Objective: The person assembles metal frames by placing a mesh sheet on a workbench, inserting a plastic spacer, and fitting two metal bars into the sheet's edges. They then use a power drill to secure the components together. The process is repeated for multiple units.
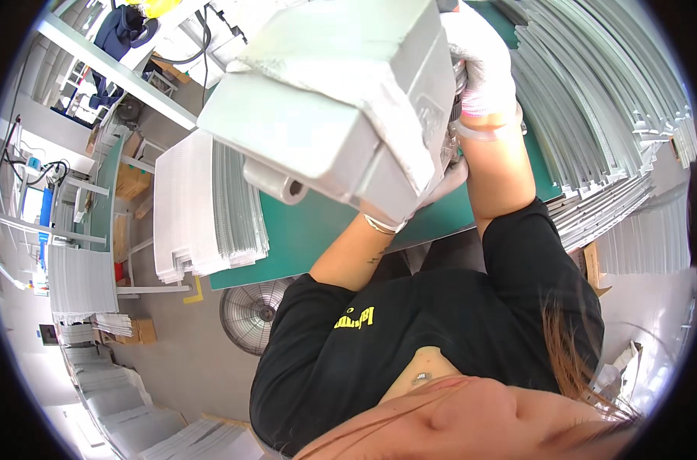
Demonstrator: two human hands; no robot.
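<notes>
A large light-grey box-shaped housing (pixel 287 126) fills the upper middle, with a whitish strip of wrapping (pixel 348 80) across it. My right hand (pixel 482 65), in a white glove, is up against the housing's right side. Its fingers look curled in toward small metal parts (pixel 457 84) there; what they grip is hidden. My left hand (pixel 446 184) reaches in under the housing's lower right edge. Only part of it shows, and its fingers are hidden. Beneath both forearms lies a green tabletop (pixel 287 241).
Thin white perforated panels (pixel 191 207) stand stacked on the table's left. Long rows of light metal strips (pixel 586 92) line the right side. A round floor fan (pixel 260 314) stands below the table's left edge. More panel stacks (pixel 80 280) and cardboard boxes (pixel 137 331) are farther left.
</notes>
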